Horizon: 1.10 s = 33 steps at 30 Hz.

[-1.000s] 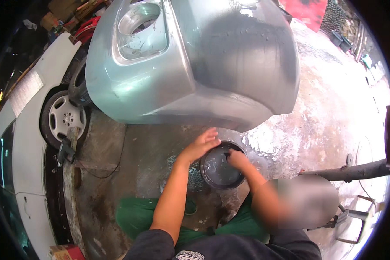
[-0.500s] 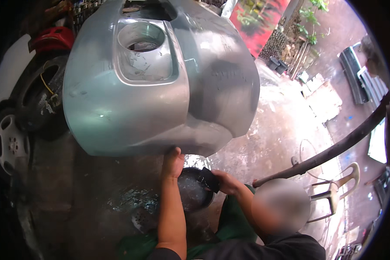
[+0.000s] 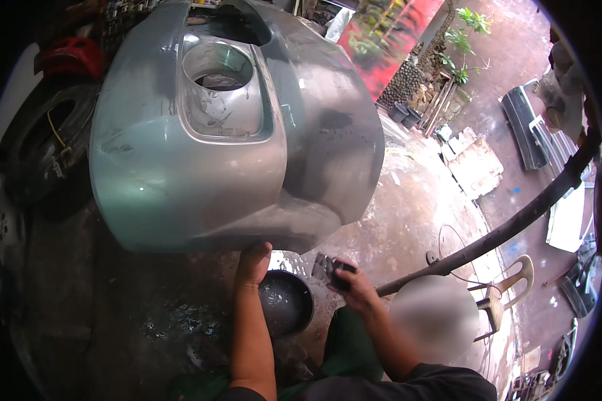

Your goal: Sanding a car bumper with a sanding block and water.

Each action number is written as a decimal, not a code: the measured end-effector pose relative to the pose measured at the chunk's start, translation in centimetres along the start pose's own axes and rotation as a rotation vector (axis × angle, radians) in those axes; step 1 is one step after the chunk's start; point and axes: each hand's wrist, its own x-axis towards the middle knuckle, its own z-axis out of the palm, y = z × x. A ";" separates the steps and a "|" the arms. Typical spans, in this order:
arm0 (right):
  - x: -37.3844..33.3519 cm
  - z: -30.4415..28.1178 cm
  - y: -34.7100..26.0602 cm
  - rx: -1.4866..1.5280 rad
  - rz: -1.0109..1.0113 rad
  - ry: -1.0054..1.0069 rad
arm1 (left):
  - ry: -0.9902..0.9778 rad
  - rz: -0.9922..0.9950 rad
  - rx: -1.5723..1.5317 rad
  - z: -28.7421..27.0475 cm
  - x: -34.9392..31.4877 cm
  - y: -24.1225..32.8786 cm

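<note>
A large silver-grey car bumper with dull, scuffed patches fills the upper middle, a round opening in its recessed panel. My left hand grips its lower edge, thumb up against the rim; the other fingers are mostly hidden. To the right, just below the bumper and apart from it, my right hand is closed on a dark, flat, flexible piece that looks like sandpaper, its free end pointing left. A round black basin stands on the floor between my forearms, with a shiny wet look inside.
Wheels and a red part lie at the left. A dark pole slants across the right, near a beige plastic chair. Foam-like spots mark the floor left of my forearm. A red painted panel stands behind.
My right hand has moved up and right, carrying the dark piece away from above the basin. My left hand stays at the bumper's lower edge. The view has shifted slightly.
</note>
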 end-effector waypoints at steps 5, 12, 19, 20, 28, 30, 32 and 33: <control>-1.2 7.7 -12.4 -0.656 -0.979 0.195 | 0.191 0.238 0.058 5.4 1.3 -1.5; 1.9 18.6 -14.4 -1.470 -1.511 -0.187 | 0.143 0.244 0.157 5.6 0.6 -0.7; 7.6 25.8 -23.8 -1.653 -1.636 -0.127 | 0.196 0.174 0.144 6.3 0.4 -1.9; 7.9 26.3 -23.6 -1.661 -1.641 -0.099 | 0.198 0.199 0.145 6.7 0.4 -1.7; 4.5 17.4 -12.4 -1.767 -1.679 -0.107 | 0.166 0.275 0.186 8.9 0.2 -0.3; 3.7 18.9 -14.4 -1.827 -1.658 -0.129 | 0.305 0.251 0.118 7.6 -0.1 -0.6; 3.3 19.3 -14.6 -1.848 -1.631 -0.201 | 0.271 0.192 0.098 7.3 -0.2 0.3; 3.2 18.9 -13.8 -1.848 -1.625 -0.203 | 0.236 0.228 0.139 8.0 -0.4 0.4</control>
